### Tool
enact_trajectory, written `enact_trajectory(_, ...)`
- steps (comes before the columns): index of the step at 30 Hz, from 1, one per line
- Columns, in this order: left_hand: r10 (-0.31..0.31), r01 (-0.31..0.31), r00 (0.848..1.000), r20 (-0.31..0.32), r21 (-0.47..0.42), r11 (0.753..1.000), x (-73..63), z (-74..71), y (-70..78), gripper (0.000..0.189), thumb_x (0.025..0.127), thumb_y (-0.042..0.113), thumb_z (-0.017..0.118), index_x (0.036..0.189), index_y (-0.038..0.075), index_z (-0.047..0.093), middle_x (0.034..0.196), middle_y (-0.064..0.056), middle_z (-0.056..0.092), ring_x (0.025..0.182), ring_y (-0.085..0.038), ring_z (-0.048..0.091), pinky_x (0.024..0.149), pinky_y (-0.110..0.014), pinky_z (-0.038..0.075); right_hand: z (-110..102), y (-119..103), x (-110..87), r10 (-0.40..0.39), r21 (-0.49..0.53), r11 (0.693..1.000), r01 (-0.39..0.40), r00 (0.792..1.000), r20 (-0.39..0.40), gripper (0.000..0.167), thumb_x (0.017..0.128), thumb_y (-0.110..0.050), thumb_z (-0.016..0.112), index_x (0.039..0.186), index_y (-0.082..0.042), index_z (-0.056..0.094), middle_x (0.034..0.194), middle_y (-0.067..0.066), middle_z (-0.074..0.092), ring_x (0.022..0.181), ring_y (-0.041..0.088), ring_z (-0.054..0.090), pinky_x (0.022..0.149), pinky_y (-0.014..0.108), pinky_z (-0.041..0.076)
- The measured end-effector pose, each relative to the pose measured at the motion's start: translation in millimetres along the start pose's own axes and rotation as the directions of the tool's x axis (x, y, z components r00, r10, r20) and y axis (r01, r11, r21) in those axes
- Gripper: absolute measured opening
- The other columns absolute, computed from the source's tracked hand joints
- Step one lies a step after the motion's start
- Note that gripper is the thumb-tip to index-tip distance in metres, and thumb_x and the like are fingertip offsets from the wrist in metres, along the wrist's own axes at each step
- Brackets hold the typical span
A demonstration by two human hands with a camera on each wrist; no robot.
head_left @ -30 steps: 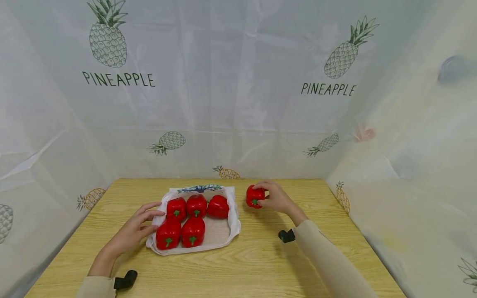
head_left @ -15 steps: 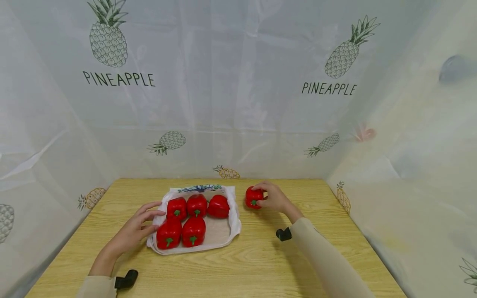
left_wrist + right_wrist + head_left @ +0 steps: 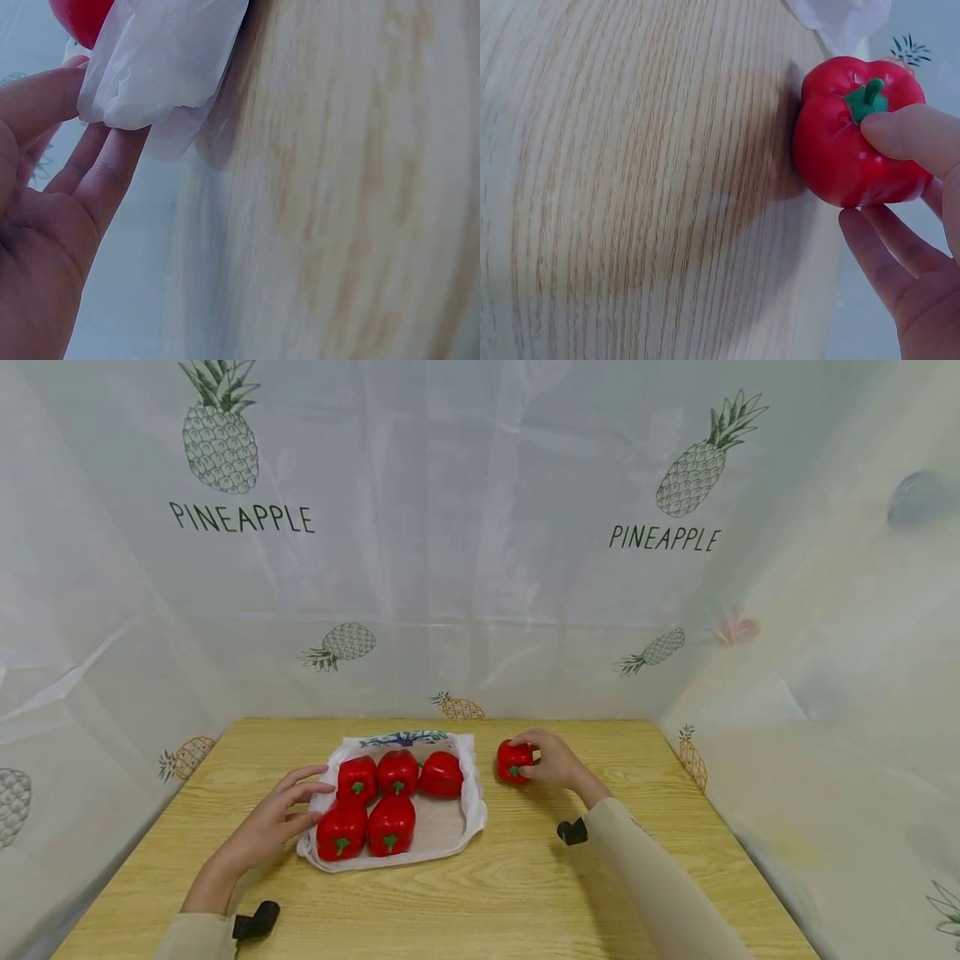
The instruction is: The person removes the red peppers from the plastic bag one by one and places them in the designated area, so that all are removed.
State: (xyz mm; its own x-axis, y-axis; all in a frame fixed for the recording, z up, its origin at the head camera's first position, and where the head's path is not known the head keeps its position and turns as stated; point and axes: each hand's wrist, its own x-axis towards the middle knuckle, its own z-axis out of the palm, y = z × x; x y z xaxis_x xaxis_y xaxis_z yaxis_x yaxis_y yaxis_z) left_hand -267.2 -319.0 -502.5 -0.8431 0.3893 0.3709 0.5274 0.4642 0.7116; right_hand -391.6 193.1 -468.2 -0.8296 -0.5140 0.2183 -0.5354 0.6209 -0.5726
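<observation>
Several red bell peppers with green stems, one of them a bell pepper (image 3: pixel 392 827) at the front, lie in a shallow container lined with white plastic (image 3: pixel 442 852). My left hand (image 3: pixel 266 822) is at the container's left side. In the left wrist view, thumb and fingers pinch the white plastic at its edge. To the right of the container, my right hand (image 3: pixel 558 760) holds a single red bell pepper (image 3: pixel 840 142), thumb near the green stem and fingers against its side. That pepper is at the tabletop; I cannot tell if it bears fully on it.
The wood-grain table (image 3: pixel 480 910) extends around the container and both arms. A translucent curtain (image 3: pixel 480 568) with pineapple prints hangs behind and along both sides. Bare floor space inside the container shows at its front right. A black wrist device (image 3: pixel 257 920) sits by each sleeve.
The right hand and its bell pepper have shifted very slightly, a little toward me. My left hand stays at the container's edge, and the peppers inside have not moved.
</observation>
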Motion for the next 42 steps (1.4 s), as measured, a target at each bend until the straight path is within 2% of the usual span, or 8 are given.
enact_trajectory(7, -0.008, 0.008, 1.000, -0.007, 0.020, 1.000, 1.4, -0.5, 0.8, 0.036, 0.100, 0.000, 0.070, 0.136, 0.007, 0.068, 0.162, -0.015, 0.038, 0.118, -0.010, 0.056, 0.085, -0.024, 0.057, 0.1, 2.4, 1.3, 0.015, -0.001, 1.000, -0.015, 1.000, 0.019, 0.043, 0.093, 0.000, 0.079, 0.134, -0.005, 0.068, 0.141, 0.019, 0.062, 0.118, 0.037, 0.062, 0.089, 0.041, 0.062)
enact_trajectory(15, -0.031, 0.031, 0.999, 0.007, 0.005, 0.999, -0.8, 0.2, -2.0, 0.036, 0.101, 0.000, 0.070, 0.135, 0.007, 0.069, 0.162, -0.015, 0.036, 0.120, -0.021, 0.058, 0.087, -0.023, 0.056, -0.5, 3.3, 2.1, 0.010, -0.009, 1.000, -0.009, 0.999, 0.036, 0.045, 0.093, 0.001, 0.079, 0.136, -0.003, 0.067, 0.142, 0.020, 0.062, 0.117, 0.036, 0.062, 0.089, 0.042, 0.062)
enact_trajectory(21, -0.051, 0.051, 0.999, 0.007, 0.004, 0.999, 0.1, -0.1, -5.2, 0.036, 0.101, 0.001, 0.070, 0.136, 0.009, 0.068, 0.164, -0.013, 0.035, 0.120, -0.008, 0.055, 0.089, -0.023, 0.056, -3.3, -1.6, 0.8, 0.022, 0.024, 0.999, -0.023, 0.998, 0.058, 0.049, 0.093, 0.000, 0.078, 0.141, -0.003, 0.065, 0.149, 0.022, 0.057, 0.122, 0.039, 0.061, 0.094, 0.049, 0.060)
enact_trajectory(27, -0.046, 0.045, 0.999, 0.013, 0.006, 0.999, 0.6, -0.2, -7.0, 0.036, 0.101, 0.002, 0.069, 0.137, 0.008, 0.068, 0.164, -0.014, 0.035, 0.119, -0.001, 0.054, 0.089, -0.023, 0.057, -8.3, -8.9, -0.9, 0.033, 0.008, 0.999, -0.033, 0.998, 0.049, 0.049, 0.094, -0.005, 0.078, 0.142, -0.006, 0.066, 0.156, 0.021, 0.053, 0.142, 0.046, 0.049, 0.111, 0.063, 0.046)
enact_trajectory(32, -0.043, 0.043, 0.999, 0.013, 0.009, 0.999, 0.6, 0.0, -7.2, 0.036, 0.101, 0.001, 0.069, 0.137, 0.008, 0.068, 0.164, -0.014, 0.035, 0.119, -0.002, 0.054, 0.088, -0.023, 0.057, -11.8, -20.0, 0.7, -0.008, -0.049, 0.999, 0.009, 1.000, 0.007, 0.048, 0.095, -0.008, 0.079, 0.141, -0.008, 0.067, 0.158, 0.017, 0.053, 0.146, 0.043, 0.047, 0.114, 0.061, 0.044)
enact_trajectory(37, -0.047, 0.047, 0.999, 0.013, 0.009, 0.999, 1.2, 0.0, -6.2, 0.036, 0.101, 0.001, 0.069, 0.137, 0.007, 0.067, 0.164, -0.013, 0.035, 0.120, -0.004, 0.055, 0.089, -0.023, 0.056, -12.3, -41.0, 3.0, -0.065, -0.063, 0.996, 0.063, 0.998, -0.024, 0.047, 0.094, -0.008, 0.081, 0.140, -0.011, 0.068, 0.157, 0.014, 0.054, 0.145, 0.039, 0.048, 0.114, 0.057, 0.045)
enact_trajectory(40, -0.054, 0.053, 0.998, 0.015, 0.006, 0.999, 1.1, 0.1, -5.0, 0.036, 0.102, 0.002, 0.069, 0.137, 0.007, 0.067, 0.164, -0.014, 0.035, 0.121, -0.012, 0.057, 0.090, -0.023, 0.056, -9.0, -55.1, 5.6, -0.110, -0.067, 0.992, 0.107, 0.993, -0.050, 0.047, 0.093, -0.009, 0.082, 0.138, -0.013, 0.070, 0.155, 0.011, 0.057, 0.144, 0.036, 0.050, 0.114, 0.055, 0.046)
enact_trajectory(42, -0.058, 0.058, 0.998, 0.016, 0.004, 0.998, 1.0, 0.1, -4.6, 0.036, 0.102, 0.002, 0.069, 0.137, 0.008, 0.067, 0.164, -0.014, 0.035, 0.121, -0.012, 0.057, 0.090, -0.023, 0.056, -5.9, -64.6, 6.9, -0.138, -0.072, 0.988, 0.134, 0.988, -0.061, 0.047, 0.093, -0.009, 0.082, 0.138, -0.015, 0.070, 0.154, 0.009, 0.057, 0.143, 0.034, 0.051, 0.114, 0.053, 0.047)
